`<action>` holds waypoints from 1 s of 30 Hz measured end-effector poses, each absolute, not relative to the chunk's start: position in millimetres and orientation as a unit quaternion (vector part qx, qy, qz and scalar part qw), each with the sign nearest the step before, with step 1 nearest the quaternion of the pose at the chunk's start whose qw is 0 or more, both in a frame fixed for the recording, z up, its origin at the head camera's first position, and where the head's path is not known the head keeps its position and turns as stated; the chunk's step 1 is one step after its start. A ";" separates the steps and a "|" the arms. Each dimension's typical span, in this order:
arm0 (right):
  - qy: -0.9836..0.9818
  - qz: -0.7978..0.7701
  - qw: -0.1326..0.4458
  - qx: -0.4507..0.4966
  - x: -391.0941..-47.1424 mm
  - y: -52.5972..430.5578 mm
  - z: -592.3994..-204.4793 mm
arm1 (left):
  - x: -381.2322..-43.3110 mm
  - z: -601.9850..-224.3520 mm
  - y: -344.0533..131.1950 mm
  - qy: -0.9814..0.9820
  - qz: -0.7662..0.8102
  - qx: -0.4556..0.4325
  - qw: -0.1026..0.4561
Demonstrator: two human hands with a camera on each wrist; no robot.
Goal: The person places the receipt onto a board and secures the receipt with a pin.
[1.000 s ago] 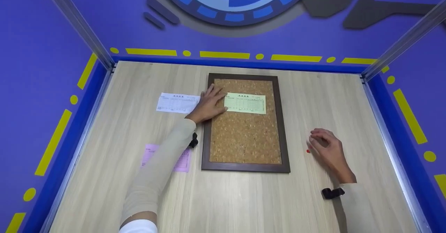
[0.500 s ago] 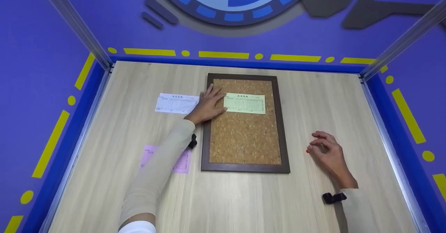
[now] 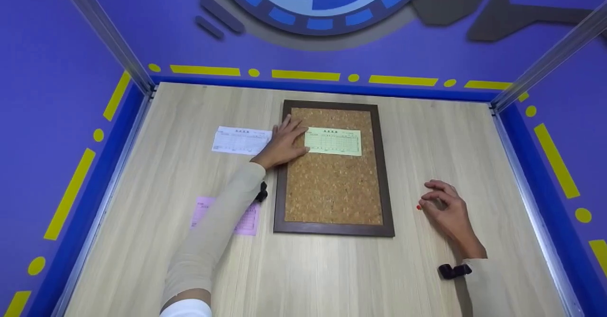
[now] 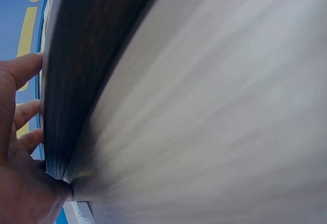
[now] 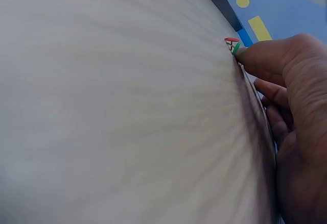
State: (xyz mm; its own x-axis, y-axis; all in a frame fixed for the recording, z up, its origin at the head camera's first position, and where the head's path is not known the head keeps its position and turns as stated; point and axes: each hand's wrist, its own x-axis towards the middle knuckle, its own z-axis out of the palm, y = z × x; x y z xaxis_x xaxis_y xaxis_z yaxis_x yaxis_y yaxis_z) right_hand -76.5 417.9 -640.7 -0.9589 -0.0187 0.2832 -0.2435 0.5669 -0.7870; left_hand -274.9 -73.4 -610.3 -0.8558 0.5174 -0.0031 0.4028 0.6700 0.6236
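Pinching a green tack (image 5: 236, 47) in the right hand (image 3: 451, 215), close over the table (image 3: 332, 279) — might knock the red tack (image 3: 418, 207) just beside by fumbling. Farther off, with left hand (image 3: 283, 144) spread across the corkboard (image 3: 334, 189), touching the green slip (image 3: 333, 141) lying there — liable to skew it by tugging.

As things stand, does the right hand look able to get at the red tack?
Probably yes: the right hand is down near the table, its thumb close by the red tack. Only a green tack, right at the thumb, might get in the way.
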 end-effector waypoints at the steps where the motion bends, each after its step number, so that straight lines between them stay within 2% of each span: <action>1: -0.875 0.461 0.123 0.075 -76.7 418.1 -641.0 | -275.1 -609.6 -73.3 0.909 0.318 0.253 0.092; 16: -0.871 0.470 0.130 0.060 -69.3 399.3 -623.0 | -276.7 -606.4 -73.8 0.905 0.322 0.254 0.111; 25: -0.869 0.482 0.108 0.026 -79.1 411.9 -638.9 | -276.7 -610.6 -75.1 0.911 0.305 0.253 0.113; 30: -0.877 0.466 0.116 0.021 -86.3 408.1 -635.0 | -276.4 -610.1 -76.2 0.913 0.296 0.257 0.112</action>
State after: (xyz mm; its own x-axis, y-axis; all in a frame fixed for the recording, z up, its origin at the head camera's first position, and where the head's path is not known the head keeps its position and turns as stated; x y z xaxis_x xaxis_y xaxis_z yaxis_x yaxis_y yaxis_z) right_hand -86.3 408.1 -635.0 -0.9724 0.0717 0.2222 -0.1439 0.5653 -0.8123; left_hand -276.4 -76.2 -610.1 -0.8424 0.5363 -0.0524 0.4032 0.6919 0.5990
